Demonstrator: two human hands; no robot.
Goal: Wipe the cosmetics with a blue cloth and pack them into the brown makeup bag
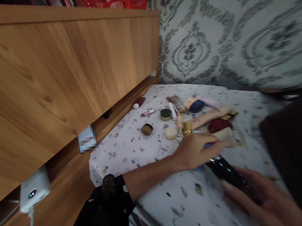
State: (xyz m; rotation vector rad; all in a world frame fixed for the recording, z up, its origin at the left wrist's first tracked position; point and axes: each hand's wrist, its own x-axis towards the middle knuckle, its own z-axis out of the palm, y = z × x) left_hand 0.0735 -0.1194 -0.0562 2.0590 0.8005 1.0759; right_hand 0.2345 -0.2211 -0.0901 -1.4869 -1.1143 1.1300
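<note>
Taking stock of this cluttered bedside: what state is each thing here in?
left hand, closed over blue item
right hand, curled around black glossy case
white power bank, indicator lit, cable plugged in
green-lidded jar, closed
brown round compact, lying shut

The bare left forearm (150,180) comes out of a black, white-dotted sleeve (99,222) at the lower left of the frame and reaches right to the centre. There the left hand (195,152) lies palm down, its fingers loosely curled and pointing right. The right hand (260,198) enters from the lower right corner, with its fingers (237,195) spread and stretching up and left, just below the left hand.
</note>
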